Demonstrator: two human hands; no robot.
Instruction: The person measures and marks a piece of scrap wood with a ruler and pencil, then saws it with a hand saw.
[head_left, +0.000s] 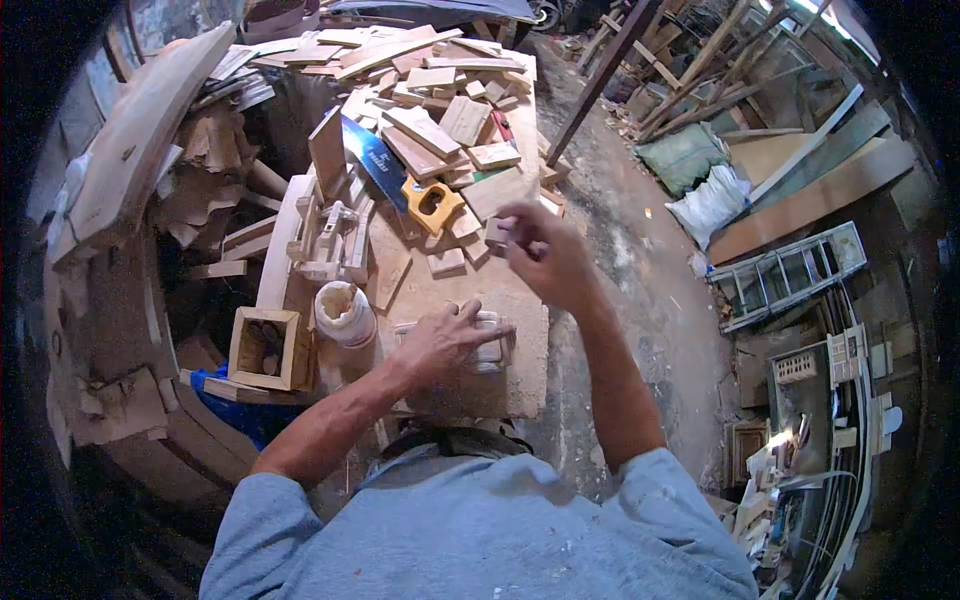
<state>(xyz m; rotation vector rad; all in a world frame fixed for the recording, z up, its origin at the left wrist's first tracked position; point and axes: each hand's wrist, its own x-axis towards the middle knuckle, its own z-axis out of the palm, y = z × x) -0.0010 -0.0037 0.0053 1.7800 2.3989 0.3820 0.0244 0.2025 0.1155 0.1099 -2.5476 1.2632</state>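
Observation:
My left hand (440, 340) lies over a small pale wooden piece with ridged or slatted sides (490, 355) at the bench's near end. Its fingers reach across the top and hold the piece against the board; much of it is hidden by the hand. Raised to the right, above the bench edge, my right hand (545, 255) has its fingers curled around a small greyish block (497, 232), whose kind is blurred. To the left of my left hand stands an open white tub (345, 315) with tan residue on its rim.
A handsaw with a yellow handle (432, 205) lies against heaped wood offcuts (425, 130). Left are a small wooden assembly (330, 240) and a square wooden box (265, 348). A dark post (605, 80) stands beyond the bench's right side; a ladder-like frame (790, 275) lies farther right.

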